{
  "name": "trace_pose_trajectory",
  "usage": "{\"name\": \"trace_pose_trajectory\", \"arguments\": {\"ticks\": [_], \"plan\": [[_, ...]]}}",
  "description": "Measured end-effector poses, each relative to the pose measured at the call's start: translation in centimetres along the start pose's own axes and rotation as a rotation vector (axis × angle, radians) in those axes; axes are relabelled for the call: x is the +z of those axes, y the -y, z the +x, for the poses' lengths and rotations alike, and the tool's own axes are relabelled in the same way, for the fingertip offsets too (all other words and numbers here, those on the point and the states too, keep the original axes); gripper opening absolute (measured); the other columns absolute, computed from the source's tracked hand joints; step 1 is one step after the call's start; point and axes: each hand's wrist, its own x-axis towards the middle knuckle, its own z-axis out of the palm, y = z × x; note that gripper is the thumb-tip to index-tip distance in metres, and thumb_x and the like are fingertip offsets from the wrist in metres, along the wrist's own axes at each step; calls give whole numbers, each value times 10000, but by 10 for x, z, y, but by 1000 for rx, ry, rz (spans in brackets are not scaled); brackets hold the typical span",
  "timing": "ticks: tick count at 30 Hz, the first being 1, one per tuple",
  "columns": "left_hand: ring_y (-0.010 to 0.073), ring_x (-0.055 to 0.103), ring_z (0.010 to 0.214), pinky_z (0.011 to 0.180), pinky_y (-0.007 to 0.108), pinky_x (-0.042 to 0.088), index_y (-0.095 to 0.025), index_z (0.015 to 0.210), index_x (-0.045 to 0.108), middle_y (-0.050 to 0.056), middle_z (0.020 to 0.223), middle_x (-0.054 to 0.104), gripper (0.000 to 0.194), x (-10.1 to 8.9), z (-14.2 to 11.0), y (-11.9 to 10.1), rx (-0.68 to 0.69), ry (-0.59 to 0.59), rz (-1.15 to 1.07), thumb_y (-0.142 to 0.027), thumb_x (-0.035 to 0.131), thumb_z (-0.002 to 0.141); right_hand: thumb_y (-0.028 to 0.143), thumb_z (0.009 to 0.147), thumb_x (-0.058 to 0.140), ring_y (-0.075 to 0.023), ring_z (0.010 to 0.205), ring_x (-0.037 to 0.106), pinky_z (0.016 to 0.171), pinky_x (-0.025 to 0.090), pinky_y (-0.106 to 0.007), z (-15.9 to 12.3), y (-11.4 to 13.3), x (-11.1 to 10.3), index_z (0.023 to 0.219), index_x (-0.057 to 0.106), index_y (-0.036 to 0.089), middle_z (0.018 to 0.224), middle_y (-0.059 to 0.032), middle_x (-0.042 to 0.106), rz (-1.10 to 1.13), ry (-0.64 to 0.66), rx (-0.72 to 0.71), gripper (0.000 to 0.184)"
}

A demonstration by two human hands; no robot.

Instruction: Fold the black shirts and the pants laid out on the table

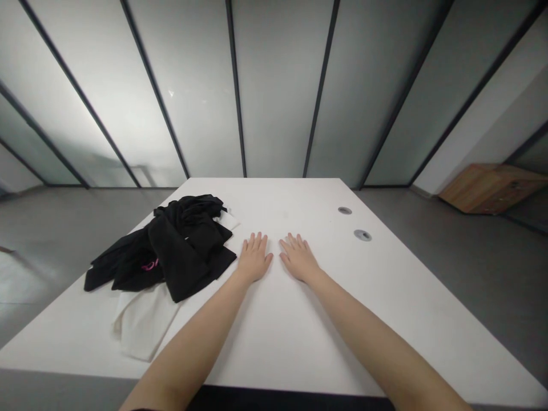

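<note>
Both of my hands lie flat, palms down, on a white table [299, 331], side by side near its middle. My left hand [254, 258] has its fingers stretched out and holds nothing; a heap of black clothing [171, 251] lies just to its left, close to the fingers without clearly touching them. My right hand [297, 258] is spread open too, resting on bare tabletop. A white garment [143, 322] sticks out from under the black heap toward the near left edge. A small pink mark shows on the black cloth.
Two round grey cable grommets [362, 234] sit in the tabletop to the right of my hands. A wooden cabinet [488, 187] stands on the grey floor at far right. Frosted glass panels with dark frames form the wall behind the table.
</note>
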Motion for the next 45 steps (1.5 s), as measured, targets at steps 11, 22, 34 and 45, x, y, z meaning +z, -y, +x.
{"name": "trace_pose_trajectory", "arguments": {"ticks": [11, 22, 34, 45], "plan": [[386, 319, 1590, 1278, 577, 260, -153, 1640, 413, 192, 1708, 364, 651, 8, -3, 7, 11, 89, -6, -474, 410, 1074, 444, 1104, 364, -383, 1622, 223, 1292, 179, -557, 0, -9, 3, 1672, 381, 218, 1764, -149, 248, 6, 57, -51, 612], [365, 323, 1593, 1288, 546, 268, -153, 1638, 422, 174, 1708, 371, 657, 10, 0, 8, -5, 98, 16, -498, 420, 1079, 432, 1102, 388, -390, 1619, 231, 1288, 199, -569, 2, -12, 4, 1662, 405, 205, 1757, -163, 255, 10, 52, -60, 605], [375, 321, 1592, 1282, 567, 271, -162, 1631, 431, 175, 1705, 379, 651, 12, 1, 8, 6, 82, -8, -504, 427, 1077, 457, 1100, 393, -377, 1617, 246, 1285, 195, -570, 3, -18, 9, 1650, 424, 226, 1751, -154, 285, 24, 22, -65, 597], [370, 328, 1589, 1285, 554, 265, -153, 1632, 426, 175, 1704, 381, 654, 10, 0, 6, 8, 93, 18, -505, 414, 1081, 439, 1100, 405, -394, 1617, 239, 1285, 202, -574, 4, -17, 7, 1656, 417, 216, 1755, -161, 269, 13, 45, -68, 600]]}}
